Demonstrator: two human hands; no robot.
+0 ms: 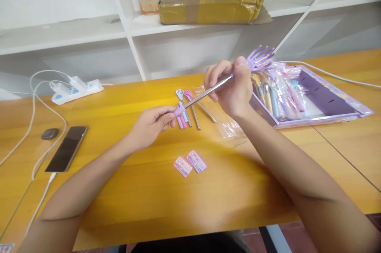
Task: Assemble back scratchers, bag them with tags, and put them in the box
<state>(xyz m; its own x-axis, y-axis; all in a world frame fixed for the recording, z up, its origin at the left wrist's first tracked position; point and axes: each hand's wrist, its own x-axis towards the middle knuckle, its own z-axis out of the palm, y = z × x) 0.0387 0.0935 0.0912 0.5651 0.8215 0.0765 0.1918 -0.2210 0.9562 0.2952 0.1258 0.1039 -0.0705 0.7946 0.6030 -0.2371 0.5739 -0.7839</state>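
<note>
A purple back scratcher [208, 91] with a metal rod slants up to the right between my hands, above the table. My left hand [150, 126] is closed around its purple handle at the lower end. Near the claw-shaped head, my right hand [239, 90] grips the upper end of the rod. Behind them on the table lie a blue scratcher head [179, 94], a pink scratcher head [188, 94], metal rods [195, 117] and loose handles, partly hidden by my left hand. Two small printed cards, a pink card [182, 166] and a purple-edged card [196, 161], lie closer to me.
A purple box [327, 118] at the right holds several bagged back scratchers [281, 98]. Clear plastic wrap [228, 126] lies beside it. At left are a phone [67, 149], a small dark case [50, 134], cables and a power strip [77, 91]. A taped carton [214, 3] rests on the shelf.
</note>
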